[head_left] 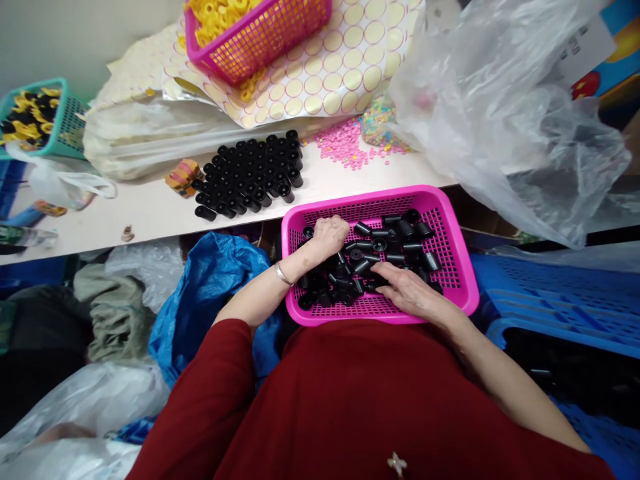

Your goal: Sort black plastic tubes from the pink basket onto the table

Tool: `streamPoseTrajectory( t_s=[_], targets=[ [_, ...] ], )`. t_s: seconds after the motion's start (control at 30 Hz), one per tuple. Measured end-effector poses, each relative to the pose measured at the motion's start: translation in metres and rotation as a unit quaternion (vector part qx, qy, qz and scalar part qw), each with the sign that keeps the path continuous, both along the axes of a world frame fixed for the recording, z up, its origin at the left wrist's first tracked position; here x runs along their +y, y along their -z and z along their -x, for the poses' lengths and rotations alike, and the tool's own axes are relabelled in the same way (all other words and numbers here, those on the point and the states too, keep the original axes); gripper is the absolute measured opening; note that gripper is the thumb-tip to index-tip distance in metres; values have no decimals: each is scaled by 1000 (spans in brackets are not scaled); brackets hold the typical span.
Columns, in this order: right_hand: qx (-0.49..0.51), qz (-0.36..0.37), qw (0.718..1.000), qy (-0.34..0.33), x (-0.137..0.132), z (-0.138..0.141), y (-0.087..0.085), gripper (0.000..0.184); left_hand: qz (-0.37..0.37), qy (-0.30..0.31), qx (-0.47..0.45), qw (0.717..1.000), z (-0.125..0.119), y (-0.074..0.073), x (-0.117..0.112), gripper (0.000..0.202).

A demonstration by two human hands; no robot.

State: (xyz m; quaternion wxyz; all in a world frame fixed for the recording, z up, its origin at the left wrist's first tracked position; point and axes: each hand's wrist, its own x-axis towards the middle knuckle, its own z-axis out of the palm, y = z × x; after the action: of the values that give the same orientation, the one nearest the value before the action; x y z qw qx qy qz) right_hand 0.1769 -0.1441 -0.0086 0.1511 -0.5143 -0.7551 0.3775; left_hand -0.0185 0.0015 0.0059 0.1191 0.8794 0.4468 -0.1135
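- Our left hand (327, 237) curls over black tubes (400, 243) in the pink basket (463, 267); we cannot tell its grip.
- Our right hand (407, 290) lies flat on them, fingers spread.

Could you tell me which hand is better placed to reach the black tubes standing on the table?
Likely left hand: it rests at the pink basket's far side, nearer those tubes than the right hand.

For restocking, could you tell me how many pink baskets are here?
2: the lap basket, left hand and right hand in it; the far basket on the table, holding yellow parts.
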Motion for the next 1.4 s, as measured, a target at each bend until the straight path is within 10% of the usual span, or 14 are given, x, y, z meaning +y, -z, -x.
streamPoseTrajectory(
  t_s=[0.17,0.43,0.5,0.73,0.9,1.03,1.17,1.3,1.4],
  targets=[
    [148,31,975,162,1,4,-13,26,14,-15,-4,1000,2,-3,3,30],
    [459,202,814,292,5,9,-28,43,140,-73,-125,979,13,-11,16,23],
    [472,196,808,293,6,11,-29,45,244,-134,-253,926,16,-14,17,21],
    [494,179,793,309,13,14,-31,56,547,-269,-550,572,21,-23,-10,37],
    [488,168,798,311,15,18,-32,51,593,-310,-549,501,14,-30,-23,25],
    [481,168,793,333,14,17,-32,52,591,-328,-533,510,15,-30,-18,13],
    [465,139,787,381,15,8,-29,54,496,-333,-550,584,23,-27,-5,21],
    [445,130,782,416,14,-1,-22,48,337,-304,-480,750,29,-23,1,26],
    [436,133,784,422,13,-1,-18,47,246,-171,-306,904,24,-20,-5,17]
  ],
)
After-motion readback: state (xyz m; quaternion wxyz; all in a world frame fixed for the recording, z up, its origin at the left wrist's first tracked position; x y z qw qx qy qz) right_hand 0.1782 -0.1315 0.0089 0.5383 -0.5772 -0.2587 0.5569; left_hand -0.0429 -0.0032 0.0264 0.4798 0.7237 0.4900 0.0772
